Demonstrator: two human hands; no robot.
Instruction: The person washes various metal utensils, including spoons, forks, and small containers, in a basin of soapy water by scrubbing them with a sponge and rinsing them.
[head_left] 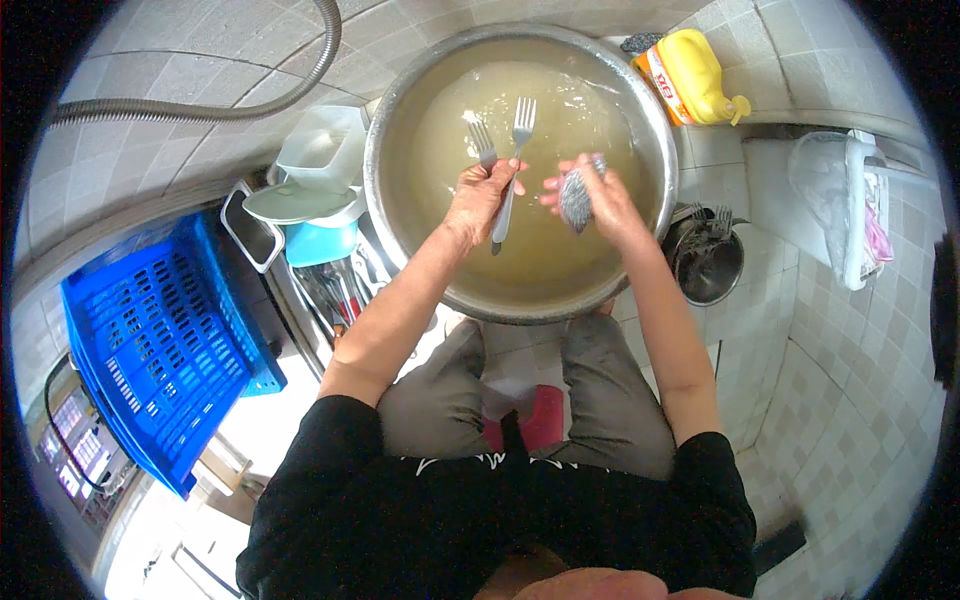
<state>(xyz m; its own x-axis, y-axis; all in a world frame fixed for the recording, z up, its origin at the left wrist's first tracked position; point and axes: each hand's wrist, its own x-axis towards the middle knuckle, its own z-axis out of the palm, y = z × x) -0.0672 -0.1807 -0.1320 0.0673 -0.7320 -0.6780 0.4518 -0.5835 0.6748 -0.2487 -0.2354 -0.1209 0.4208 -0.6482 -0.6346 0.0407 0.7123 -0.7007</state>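
Observation:
Over a wide metal basin [385, 235] of cloudy, yellowish water, my left hand [482, 198] is closed on two forks. One fork [524, 115] points up and away, its handle running down past my fingers; the other fork [482, 140] leans to the left of it, its handle hidden in my hand. To the right, my right hand [605, 200] grips a grey scouring pad [576, 200], with some fingers spread beside it. The pad is apart from the forks.
Right of the basin stands a metal pot [708, 285] with several forks in it. A yellow bottle [693, 75] is at the back right. On the left are a blue plastic crate [165, 335], a pale plate [300, 202], a clear container [325, 145] and a cutlery pile [335, 290].

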